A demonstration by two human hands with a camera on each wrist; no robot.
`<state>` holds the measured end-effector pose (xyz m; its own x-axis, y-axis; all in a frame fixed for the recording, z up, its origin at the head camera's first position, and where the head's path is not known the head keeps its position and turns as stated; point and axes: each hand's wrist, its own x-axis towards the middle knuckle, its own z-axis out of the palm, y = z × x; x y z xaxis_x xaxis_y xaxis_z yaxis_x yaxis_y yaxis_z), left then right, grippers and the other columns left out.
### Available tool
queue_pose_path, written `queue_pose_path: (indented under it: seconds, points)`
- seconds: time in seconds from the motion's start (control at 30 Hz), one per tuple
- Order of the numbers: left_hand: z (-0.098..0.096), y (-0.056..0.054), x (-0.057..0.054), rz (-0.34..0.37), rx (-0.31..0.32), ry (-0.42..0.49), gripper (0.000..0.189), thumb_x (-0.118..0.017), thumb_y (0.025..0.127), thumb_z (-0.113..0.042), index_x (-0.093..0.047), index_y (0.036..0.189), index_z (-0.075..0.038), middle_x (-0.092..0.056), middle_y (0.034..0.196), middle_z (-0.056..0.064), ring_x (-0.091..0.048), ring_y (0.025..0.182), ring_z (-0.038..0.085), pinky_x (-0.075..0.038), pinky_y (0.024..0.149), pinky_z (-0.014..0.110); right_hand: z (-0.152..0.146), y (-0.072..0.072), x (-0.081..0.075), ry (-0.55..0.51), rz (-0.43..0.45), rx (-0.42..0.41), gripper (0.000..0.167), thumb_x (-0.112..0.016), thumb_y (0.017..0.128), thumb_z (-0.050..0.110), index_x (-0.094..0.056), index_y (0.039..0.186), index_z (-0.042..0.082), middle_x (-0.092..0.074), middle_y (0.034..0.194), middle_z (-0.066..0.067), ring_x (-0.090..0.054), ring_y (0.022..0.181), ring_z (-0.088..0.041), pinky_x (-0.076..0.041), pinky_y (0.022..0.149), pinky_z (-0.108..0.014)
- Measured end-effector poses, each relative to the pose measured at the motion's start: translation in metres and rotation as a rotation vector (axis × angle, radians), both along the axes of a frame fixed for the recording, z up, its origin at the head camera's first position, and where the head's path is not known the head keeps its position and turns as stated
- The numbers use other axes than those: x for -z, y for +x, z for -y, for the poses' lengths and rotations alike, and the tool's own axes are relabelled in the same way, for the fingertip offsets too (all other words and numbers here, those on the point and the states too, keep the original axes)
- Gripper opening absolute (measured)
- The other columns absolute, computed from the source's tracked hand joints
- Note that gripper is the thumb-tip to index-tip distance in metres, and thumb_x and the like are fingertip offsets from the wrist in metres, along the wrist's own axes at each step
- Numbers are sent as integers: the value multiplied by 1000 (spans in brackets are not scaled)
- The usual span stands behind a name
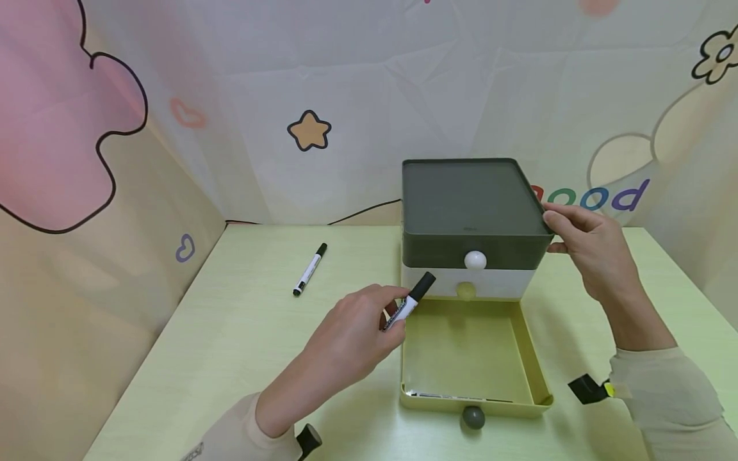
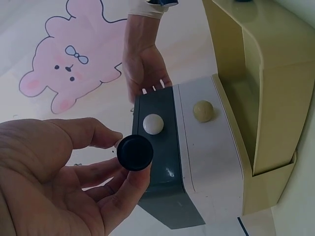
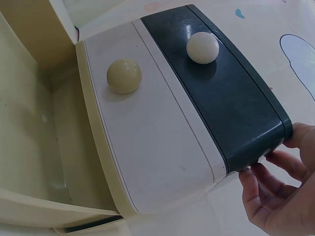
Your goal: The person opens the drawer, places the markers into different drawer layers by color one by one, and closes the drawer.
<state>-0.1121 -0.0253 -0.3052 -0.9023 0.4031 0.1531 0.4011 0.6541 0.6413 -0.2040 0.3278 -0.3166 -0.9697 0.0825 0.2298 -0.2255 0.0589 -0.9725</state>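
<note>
My left hand [image 1: 360, 330] pinches a white marker [image 1: 403, 311] with a black cap between thumb and fingers. It is tilted, cap end up, over the left side of a pulled-out yellow drawer [image 1: 461, 349]. In the left wrist view the marker's black end [image 2: 135, 153] points at the camera. The drawer belongs to a desktop drawer box [image 1: 461, 198] with a dark green top tier and a white tier beneath. My right hand [image 1: 596, 250] grips the box's right front top corner, thumb at the upper edge and fingers against the side.
A second black-capped marker [image 1: 310, 269] lies on the pale green table [image 1: 230, 358], left of the box. Round knobs stick out in front: white [image 1: 475, 260] on the green tier, yellow [image 1: 466, 291] on the white one, dark grey [image 1: 473, 417] on the open drawer. Behind hangs a printed cloth [image 1: 357, 83].
</note>
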Motion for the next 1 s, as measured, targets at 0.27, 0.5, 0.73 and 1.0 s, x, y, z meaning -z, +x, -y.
queue_pose_path:
  seconds: [0.27, 0.5, 0.73, 1.0]
  points:
    - [-8, 0, 2, -22, 50, 13, 33, -68, 92, -2, -71, 125, -6, -65, 94, 1, -57, 68, 8, -48, 55, 24, 0, 1, 0, 0, 0, 4, 26, -69, 101, 17, -75, 126, 12, -68, 106, 7, -64, 90, -4, -55, 68, -17]
    - [-14, -1, 4, -35, 63, 7, 30, -68, 91, -2, -73, 120, -9, -66, 96, -1, -56, 68, 8, -46, 54, 23, 1, 0, 0, 1, -5, 4, 26, -68, 101, 16, -75, 126, 12, -68, 106, 7, -64, 90, -4, -55, 68, -17]
    - [-19, -2, 4, -38, 69, -19, 30, -68, 91, -3, -74, 120, -10, -64, 95, -2, -54, 69, 9, -44, 53, 22, 1, 1, 0, 1, -6, 3, 28, -68, 101, 16, -74, 128, 11, -68, 107, 7, -64, 91, -4, -55, 68, -17]
    - [-26, -5, 5, -75, 104, -55, 33, -68, 90, -2, -73, 122, -8, -69, 108, 2, -57, 76, 10, -45, 55, 21, 1, 0, 0, -5, 1, 4, 30, -69, 101, 17, -73, 129, 10, -68, 107, 7, -64, 92, -4, -55, 69, -17]
